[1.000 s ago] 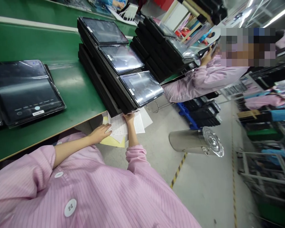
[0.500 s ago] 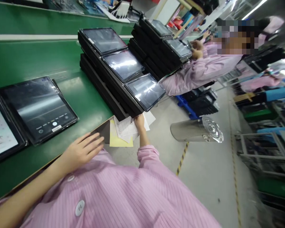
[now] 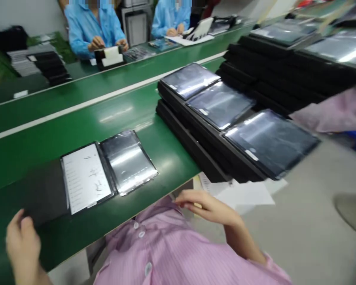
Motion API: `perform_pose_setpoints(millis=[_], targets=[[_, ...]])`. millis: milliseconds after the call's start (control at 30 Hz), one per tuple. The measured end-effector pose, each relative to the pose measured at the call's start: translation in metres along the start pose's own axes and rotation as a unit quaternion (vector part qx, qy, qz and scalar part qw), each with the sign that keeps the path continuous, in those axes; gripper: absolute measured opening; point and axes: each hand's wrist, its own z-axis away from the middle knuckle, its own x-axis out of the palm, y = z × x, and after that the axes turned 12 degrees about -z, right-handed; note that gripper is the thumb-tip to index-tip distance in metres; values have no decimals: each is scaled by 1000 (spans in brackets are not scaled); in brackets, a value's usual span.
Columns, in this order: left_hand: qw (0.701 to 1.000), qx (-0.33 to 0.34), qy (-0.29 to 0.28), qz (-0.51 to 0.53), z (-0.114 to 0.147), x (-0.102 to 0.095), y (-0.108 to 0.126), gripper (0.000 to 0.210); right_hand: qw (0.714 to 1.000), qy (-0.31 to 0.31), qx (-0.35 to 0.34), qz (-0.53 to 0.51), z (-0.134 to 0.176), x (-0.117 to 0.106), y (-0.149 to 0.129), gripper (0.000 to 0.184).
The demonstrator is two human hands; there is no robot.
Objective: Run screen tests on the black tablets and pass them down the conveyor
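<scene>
At the lower left my left hand (image 3: 22, 241) is curled at the near corner of a blurred dark flat panel (image 3: 44, 190), seemingly gripping its edge. The panel reaches the left side of a tablet with a white screen (image 3: 87, 178); whether they are joined I cannot tell. Right beside that tablet lies another tablet with a dark, shiny screen (image 3: 129, 162). My right hand (image 3: 209, 206) hovers by the bench's front edge with its fingers pinched together. What is between those fingertips, if anything, is too small to make out.
Black foam trays (image 3: 201, 148) are stacked to the right, bearing three tablets (image 3: 269, 138) on top. A taller tray stack (image 3: 264, 75) stands behind. Papers (image 3: 240, 194) stick out below the bench edge. Across the green bench (image 3: 112, 111), people in blue (image 3: 91, 29) handle items.
The view has swung left. My left hand has gone from resting by my body to the dark panel at the left. My right hand has drawn back from the papers under the trays.
</scene>
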Motion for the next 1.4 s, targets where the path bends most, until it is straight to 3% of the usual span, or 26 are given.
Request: perform_pose_setpoints(millis=[33,67,167,267,333,433,533,700,867,967,1033,1133,1233,1400], targets=[[996,-65,-37,45,-7,-11,12,74,998,14,-68,5,-30,-8,-8,30],[994,-82,-68,34,-14,-22,23,80,991,55,-118,18,-62,-17,-13,29],[991,-98,-86,-10,-30,-45,43,85,956,235,-159,82,-154,-42,-12,36],[990,-143,-8,-8,-46,-45,32,78,955,238,-145,98,-215,-47,4,61],[987,-159,-1,25,-56,-33,21,68,967,217,-122,54,-232,-39,17,78],[986,-150,-58,43,-59,-12,16,61,973,211,-73,-51,-230,-22,34,94],[986,-160,-52,-4,-44,-2,27,65,967,191,-61,-155,-212,-13,45,103],[990,-124,-10,-69,-3,-1,31,78,939,143,-93,-298,-171,-9,49,84],[992,-104,20,-72,25,1,28,89,931,144,-95,-322,-130,1,44,82],[994,-76,57,-46,41,2,43,88,931,149,-91,-319,-115,5,44,76],[998,-22,66,-6,50,3,57,83,934,166,-93,-304,-112,5,45,74],[997,48,27,63,58,3,77,75,936,171,-88,-293,-110,3,44,75],[997,51,0,61,62,1,92,79,941,146,-85,-293,-109,3,45,76],[991,95,-41,86,52,2,98,108,945,158,-81,-273,-104,-2,52,82]])
